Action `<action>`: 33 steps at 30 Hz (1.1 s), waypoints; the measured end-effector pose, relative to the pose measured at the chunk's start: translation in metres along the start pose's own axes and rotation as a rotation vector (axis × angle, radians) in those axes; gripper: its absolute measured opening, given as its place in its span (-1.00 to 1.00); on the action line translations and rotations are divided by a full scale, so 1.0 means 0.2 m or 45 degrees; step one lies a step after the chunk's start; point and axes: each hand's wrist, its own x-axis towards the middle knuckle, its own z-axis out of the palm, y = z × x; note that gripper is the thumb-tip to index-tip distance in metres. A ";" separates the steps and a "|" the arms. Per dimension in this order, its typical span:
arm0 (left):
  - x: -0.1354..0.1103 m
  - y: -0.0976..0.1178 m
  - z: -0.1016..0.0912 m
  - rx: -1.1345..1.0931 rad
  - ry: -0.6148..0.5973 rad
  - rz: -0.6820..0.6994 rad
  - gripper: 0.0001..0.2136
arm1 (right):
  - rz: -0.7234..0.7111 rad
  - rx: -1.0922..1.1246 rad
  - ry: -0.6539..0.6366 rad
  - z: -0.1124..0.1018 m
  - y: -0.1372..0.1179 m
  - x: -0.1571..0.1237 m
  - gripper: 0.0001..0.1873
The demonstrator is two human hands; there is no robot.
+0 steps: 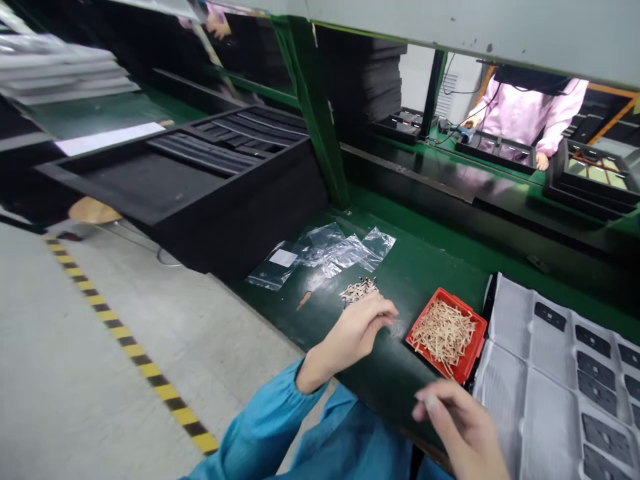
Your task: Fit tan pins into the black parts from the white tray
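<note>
My left hand is over the green tabletop with its fingers bent together; whatever they may hold is hidden. Just beyond it lies a small loose pile of beige and dark pieces, partly covered by the hand. My right hand is near the table's front edge, thumb and fingertips drawn together, and I cannot make out anything between them. A red plastic bin sits between the hands and slightly farther off. Many short, thin beige strips fill it. Neither hand touches the bin.
Clear plastic bags lie farther back on the green table. At right stands a pale compartment tray with black flat parts. A large black foam-lined box is at left. Across the bench, a person in pink handles black trays.
</note>
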 end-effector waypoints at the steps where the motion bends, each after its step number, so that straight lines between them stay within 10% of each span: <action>1: -0.01 0.04 0.01 -0.027 0.013 0.062 -0.73 | 0.048 0.114 -0.091 0.07 -0.01 0.04 -0.60; 8: -0.02 0.18 0.05 -0.077 0.170 0.367 -0.70 | 0.097 0.599 -0.130 0.19 -0.05 0.14 -0.58; 20: -0.01 0.21 0.09 -0.107 0.135 0.346 -0.65 | -0.012 0.580 -0.020 0.16 -0.04 0.16 -0.69; 27: -0.02 0.22 -0.01 -0.540 -0.291 -0.012 -0.64 | -0.189 0.349 0.120 0.18 0.00 0.19 -0.73; 33: -0.07 0.21 0.06 -0.816 0.096 -0.595 -0.86 | -0.384 0.034 0.167 0.28 0.05 0.26 -0.84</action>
